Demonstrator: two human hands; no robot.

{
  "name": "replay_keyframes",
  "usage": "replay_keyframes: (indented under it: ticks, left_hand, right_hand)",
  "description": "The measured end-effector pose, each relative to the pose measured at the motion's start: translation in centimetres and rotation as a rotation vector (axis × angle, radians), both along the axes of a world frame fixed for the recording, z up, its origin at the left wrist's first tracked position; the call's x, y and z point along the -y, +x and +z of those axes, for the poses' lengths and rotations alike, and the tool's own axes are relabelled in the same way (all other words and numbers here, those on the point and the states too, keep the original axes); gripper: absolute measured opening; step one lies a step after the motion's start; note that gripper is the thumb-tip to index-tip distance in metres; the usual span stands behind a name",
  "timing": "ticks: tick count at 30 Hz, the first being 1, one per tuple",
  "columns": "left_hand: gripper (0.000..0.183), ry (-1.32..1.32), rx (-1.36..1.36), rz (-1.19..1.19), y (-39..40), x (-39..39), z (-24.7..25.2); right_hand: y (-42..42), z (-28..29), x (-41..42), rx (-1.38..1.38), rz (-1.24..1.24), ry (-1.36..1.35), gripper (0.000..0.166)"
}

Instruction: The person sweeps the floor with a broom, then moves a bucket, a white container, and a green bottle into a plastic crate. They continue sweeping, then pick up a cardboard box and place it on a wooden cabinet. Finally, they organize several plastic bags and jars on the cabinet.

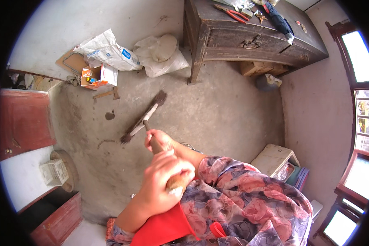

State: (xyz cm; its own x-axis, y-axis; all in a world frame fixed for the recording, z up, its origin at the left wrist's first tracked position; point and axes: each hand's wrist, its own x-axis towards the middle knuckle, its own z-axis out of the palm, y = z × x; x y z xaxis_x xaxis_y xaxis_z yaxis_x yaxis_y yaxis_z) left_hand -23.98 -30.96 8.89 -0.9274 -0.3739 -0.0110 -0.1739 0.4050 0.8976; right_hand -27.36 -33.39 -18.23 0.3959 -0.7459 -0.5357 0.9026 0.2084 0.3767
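Observation:
A long-handled push broom [148, 115] with a wide head of dark bristles rests on the concrete floor [221, 113], slanting from lower left to upper right. My left hand [163, 181] is closed around the upper end of its wooden handle, close to my body. Farther down the shaft, nearer the broom head, my right hand [160, 140] grips the same handle. Which hand is left or right is judged from the crossing forearms. A dark stain [109, 115] marks the floor left of the bristles.
A small axe [115, 93] lies before an open carton [109, 75]. White sacks [163, 55] lean by the wall. A dark wooden desk [227, 33] bears red-handled pliers [232, 13] and a folded umbrella [278, 20]. A jug [269, 82], a foam box [272, 160] and a white basket [53, 172] stand around.

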Motion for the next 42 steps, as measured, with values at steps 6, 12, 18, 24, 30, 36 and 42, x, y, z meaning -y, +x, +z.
replay_keyframes:
  ticks: [6,12,18,24,30,36,42]
  left_hand:
    - [0.027,-0.09,-0.13,0.026,5.7,-1.9,6.7]
    - [0.036,0.064,-0.353,0.296,8.2,-4.9,5.5]
    - [0.035,0.217,-0.355,0.05,10.9,-7.7,3.6]
    - [0.023,0.817,-0.526,0.015,10.0,-9.5,2.6]
    - [0.016,1.285,-0.862,-0.27,4.1,-13.3,7.6]
    - [0.016,1.35,-0.949,-0.111,-3.4,-18.6,9.4]
    - [0.025,1.376,-1.028,0.136,-11.2,-23.5,13.6]
  right_hand:
    - [3.8,9.3,-3.2,-0.037,0.013,0.0,0.027]
    - [1.8,10.3,-6.8,-0.053,-0.317,0.166,0.015]
    - [-2.1,8.4,-14.5,-0.301,-0.357,0.34,0.005]
    - [-12.4,4.1,-27.4,-0.524,-0.172,0.412,0.008]
    - [-21.1,4.8,-30.4,-0.536,-0.013,0.315,0.025]
    - [-30.5,-1.3,-31.2,-0.46,-0.027,0.32,0.02]
    - [-36.9,-5.1,-33.4,-0.27,0.163,0.309,0.017]
